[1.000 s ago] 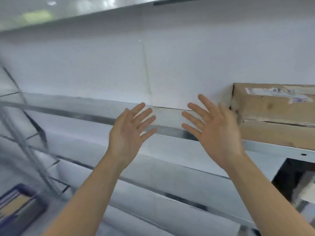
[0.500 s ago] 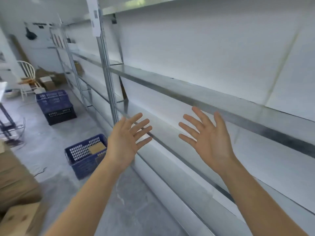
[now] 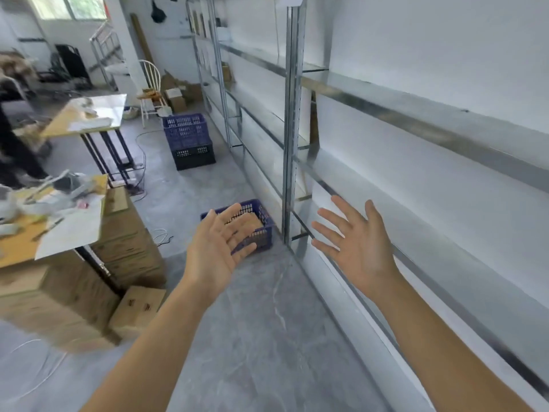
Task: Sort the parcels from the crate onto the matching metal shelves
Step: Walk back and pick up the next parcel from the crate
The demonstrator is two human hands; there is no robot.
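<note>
Nothing is held in either grip: left hand (image 3: 221,242) and right hand (image 3: 355,245) are spread, empty. A parcel (image 3: 252,220) lies in the crate (image 3: 261,233) beside the shelves (image 3: 416,126); it is best lifted two-handed from beneath.

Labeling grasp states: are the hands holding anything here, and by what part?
Nothing is held. Left hand and right hand are both open, fingers spread, in the air above the floor, short of the blue crate.

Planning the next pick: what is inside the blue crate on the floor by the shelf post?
The crate holds a brown cardboard parcel, partly visible. The open left hand covers the crate's near side, so anything else inside is hidden. The right hand is open and empty.
</note>
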